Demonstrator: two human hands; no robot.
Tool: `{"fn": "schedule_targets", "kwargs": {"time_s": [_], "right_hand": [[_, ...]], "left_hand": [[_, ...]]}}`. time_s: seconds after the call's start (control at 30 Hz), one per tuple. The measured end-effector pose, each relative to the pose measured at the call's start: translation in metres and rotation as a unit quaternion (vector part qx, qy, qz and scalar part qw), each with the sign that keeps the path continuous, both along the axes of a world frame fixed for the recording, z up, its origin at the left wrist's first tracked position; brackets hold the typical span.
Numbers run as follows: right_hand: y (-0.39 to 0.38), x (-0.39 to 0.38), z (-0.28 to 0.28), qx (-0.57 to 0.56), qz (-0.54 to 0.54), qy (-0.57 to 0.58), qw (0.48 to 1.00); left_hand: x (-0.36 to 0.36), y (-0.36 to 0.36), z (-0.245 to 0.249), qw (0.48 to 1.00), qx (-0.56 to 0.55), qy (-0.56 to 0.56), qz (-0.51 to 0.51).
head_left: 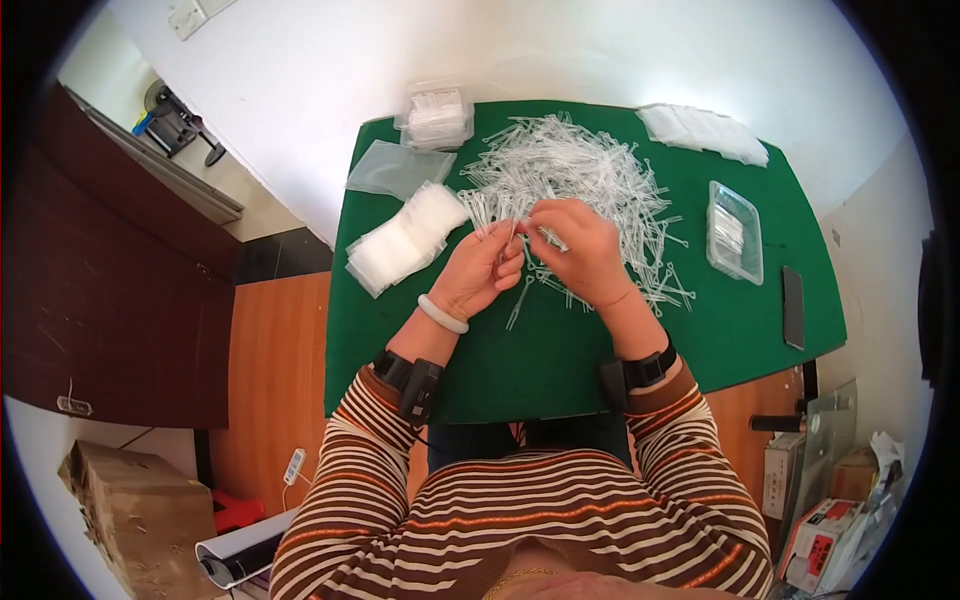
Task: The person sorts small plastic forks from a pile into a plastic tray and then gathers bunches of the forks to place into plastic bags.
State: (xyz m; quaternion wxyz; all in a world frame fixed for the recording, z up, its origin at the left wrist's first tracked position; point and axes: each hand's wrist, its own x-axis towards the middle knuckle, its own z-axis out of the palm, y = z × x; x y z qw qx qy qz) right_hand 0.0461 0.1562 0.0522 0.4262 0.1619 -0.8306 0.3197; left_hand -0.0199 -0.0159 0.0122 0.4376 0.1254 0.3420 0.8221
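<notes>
My left hand (482, 272) is closed around a small fan of clear plastic picks (481, 208), which stick up past its fingers. Close beside it, my right hand (585, 252) is closed, thumb and fingers pinched, with clear picks (553, 238) showing at its palm. The two hands' fingertips nearly meet; whether they touch is hard to tell. Just behind them spreads a big heap of clear picks (570, 160), looped at one end and seemingly two-pronged at the other. One loose pick (519, 302) lies below my hands on the green table (500, 375).
Left of the heap are stacked white plastic bags (405, 240), a flat clear bag (398, 170) and a filled clear box (437, 118). On the right are more bags (703, 132), a clear tray with picks (712, 245) and a phone (793, 307). Cardboard boxes (140, 510) stand lower left.
</notes>
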Motion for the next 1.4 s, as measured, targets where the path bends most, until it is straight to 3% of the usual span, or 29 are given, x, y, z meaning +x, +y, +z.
{"fn": "schedule_targets", "kwargs": {"time_s": [0.1,0.27,0.37,0.4,0.5,0.67,0.77,0.9,1.4], "right_hand": [[-0.011,0.000,0.003,0.149,0.030,0.002,0.988],[-0.012,0.000,0.000,0.182,0.047,-0.006,0.982],[-0.013,0.001,-0.004,0.026,0.092,-0.064,0.993],[-0.012,0.001,-0.005,0.024,0.090,-0.065,0.994],[-0.005,-0.001,-0.002,-0.224,-0.006,-0.216,0.950],[0.008,-0.008,-0.021,-0.294,0.051,-0.287,0.910],[0.012,-0.011,-0.027,-0.395,0.174,-0.328,0.840],[0.016,-0.010,-0.023,-0.411,0.213,-0.331,0.822],[0.024,-0.008,-0.017,-0.367,0.205,-0.337,0.842]], "left_hand": [[0.002,0.001,0.000,0.998,0.018,-0.021,0.051],[0.006,0.007,0.004,0.994,-0.004,-0.050,0.101],[0.004,0.009,0.004,0.992,-0.016,-0.005,0.124],[0.003,0.008,0.003,0.992,-0.017,-0.005,0.122],[0.004,0.002,0.002,0.998,-0.032,0.051,0.025],[0.006,0.005,-0.008,0.986,-0.088,0.120,-0.070],[0.006,0.004,-0.006,0.991,-0.061,0.093,-0.069],[0.012,0.003,0.011,0.997,-0.054,0.022,-0.054],[0.004,0.004,-0.003,0.998,-0.047,0.045,-0.022]]}}
